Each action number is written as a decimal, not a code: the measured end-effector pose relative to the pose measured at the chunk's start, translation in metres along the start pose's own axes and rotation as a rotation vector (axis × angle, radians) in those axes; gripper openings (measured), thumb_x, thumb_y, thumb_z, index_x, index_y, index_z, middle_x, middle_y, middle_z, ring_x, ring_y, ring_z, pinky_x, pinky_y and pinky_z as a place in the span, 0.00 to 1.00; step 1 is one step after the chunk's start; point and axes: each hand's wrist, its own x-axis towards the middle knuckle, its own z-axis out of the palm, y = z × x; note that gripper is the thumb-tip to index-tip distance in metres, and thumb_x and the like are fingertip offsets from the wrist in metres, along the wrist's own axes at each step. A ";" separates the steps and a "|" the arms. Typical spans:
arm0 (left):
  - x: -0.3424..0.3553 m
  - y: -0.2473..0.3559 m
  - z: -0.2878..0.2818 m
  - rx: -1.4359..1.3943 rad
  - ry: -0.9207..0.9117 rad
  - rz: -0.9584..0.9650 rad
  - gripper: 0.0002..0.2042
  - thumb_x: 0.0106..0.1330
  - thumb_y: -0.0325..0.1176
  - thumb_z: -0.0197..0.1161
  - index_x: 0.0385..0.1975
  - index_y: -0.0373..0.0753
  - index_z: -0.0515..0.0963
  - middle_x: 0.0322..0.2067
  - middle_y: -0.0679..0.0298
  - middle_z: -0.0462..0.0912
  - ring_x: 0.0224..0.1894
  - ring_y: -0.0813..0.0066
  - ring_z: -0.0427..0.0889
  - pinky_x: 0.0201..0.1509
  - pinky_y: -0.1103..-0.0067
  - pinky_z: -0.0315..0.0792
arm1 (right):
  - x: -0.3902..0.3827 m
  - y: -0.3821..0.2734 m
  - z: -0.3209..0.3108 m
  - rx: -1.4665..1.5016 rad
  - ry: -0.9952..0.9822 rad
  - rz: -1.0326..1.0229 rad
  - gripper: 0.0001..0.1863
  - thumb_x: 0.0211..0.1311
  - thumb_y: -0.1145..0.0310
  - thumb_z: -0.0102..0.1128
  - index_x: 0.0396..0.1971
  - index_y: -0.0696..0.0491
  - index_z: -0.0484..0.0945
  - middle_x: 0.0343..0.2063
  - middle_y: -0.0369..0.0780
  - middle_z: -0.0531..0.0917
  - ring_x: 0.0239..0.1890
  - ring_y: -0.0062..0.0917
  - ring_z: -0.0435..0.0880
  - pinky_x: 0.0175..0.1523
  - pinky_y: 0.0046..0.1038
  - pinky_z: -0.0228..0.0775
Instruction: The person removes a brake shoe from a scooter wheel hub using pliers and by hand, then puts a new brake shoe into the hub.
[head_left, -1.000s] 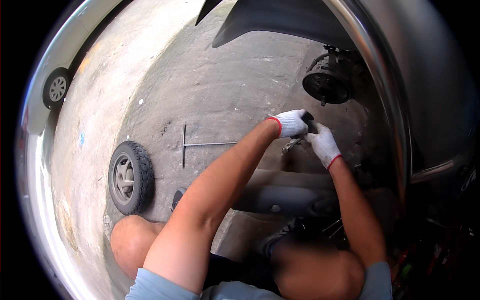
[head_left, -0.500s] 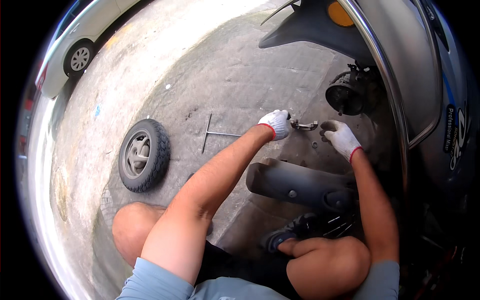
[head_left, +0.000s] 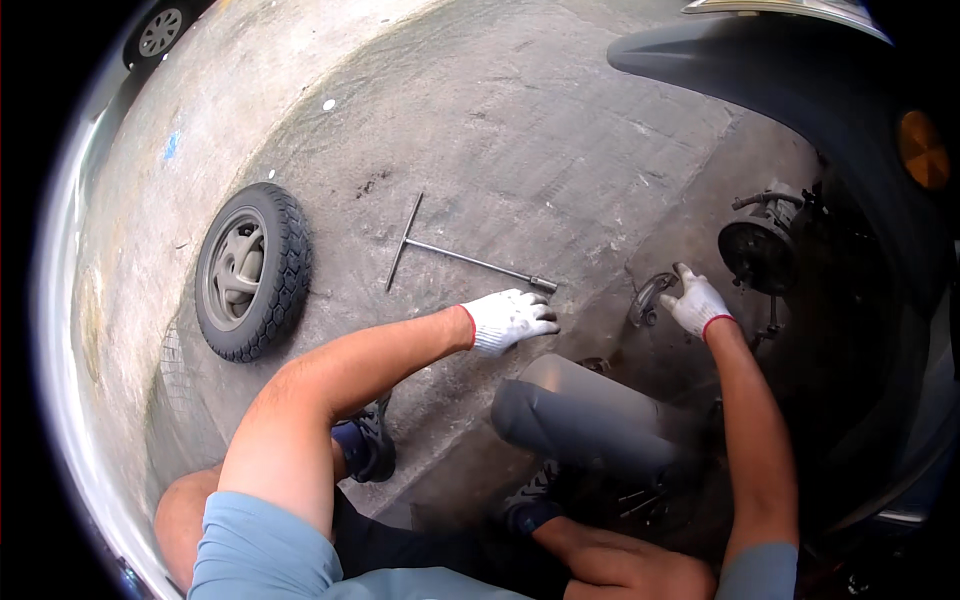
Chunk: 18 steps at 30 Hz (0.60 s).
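My right hand, in a white knit glove with a red cuff, has its thumb and forefinger spread beside a curved metal brake shoe on the ground. Whether the fingertips touch it I cannot tell. My left hand, gloved alike, hovers over the concrete with loosely stretched fingers and nothing visible in them. Just beyond it lies a long T-handle wrench. A small dark metal part shows partly behind the exhaust muffler. Farther right, the exposed wheel hub sits under the scooter's dark fender.
A small wheel with a knobby tyre rests on the ground at the left. Upper left stands a parked car, its wheel in view. The scooter's body and an orange reflector bound the right side. My shoes are beside the muffler.
My left hand has drawn back toward me, away from the metal parts. My right hand is now beside the brake shoe. The view has shifted, showing more of the fender and the whole wrench.
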 end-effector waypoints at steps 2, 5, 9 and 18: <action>-0.008 0.010 0.007 -0.064 0.003 0.050 0.33 0.47 0.28 0.63 0.59 0.41 0.64 0.60 0.52 0.65 0.64 0.54 0.61 0.65 0.64 0.59 | 0.012 -0.023 0.010 0.004 -0.137 0.010 0.41 0.55 0.53 0.60 0.65 0.54 0.54 0.53 0.54 0.72 0.58 0.42 0.71 0.61 0.34 0.64; 0.002 0.017 0.012 -0.157 -0.009 0.079 0.36 0.45 0.32 0.65 0.60 0.42 0.63 0.61 0.52 0.63 0.65 0.53 0.59 0.66 0.63 0.57 | 0.028 -0.032 0.040 -0.004 -0.323 -0.018 0.42 0.56 0.50 0.58 0.66 0.51 0.52 0.55 0.53 0.71 0.58 0.43 0.71 0.61 0.34 0.64; 0.024 0.011 0.035 -0.114 0.157 0.152 0.35 0.50 0.39 0.63 0.61 0.43 0.62 0.61 0.52 0.63 0.66 0.53 0.57 0.68 0.58 0.53 | 0.030 -0.031 0.067 -0.103 -0.229 0.020 0.35 0.57 0.57 0.57 0.63 0.51 0.58 0.53 0.51 0.71 0.54 0.45 0.73 0.58 0.37 0.67; 0.057 0.026 0.085 -0.108 0.276 0.216 0.23 0.61 0.47 0.51 0.57 0.54 0.68 0.62 0.52 0.61 0.65 0.51 0.59 0.65 0.50 0.53 | 0.033 -0.009 0.066 0.049 -0.087 -0.099 0.21 0.47 0.77 0.53 0.46 0.52 0.75 0.41 0.51 0.78 0.46 0.45 0.76 0.52 0.38 0.69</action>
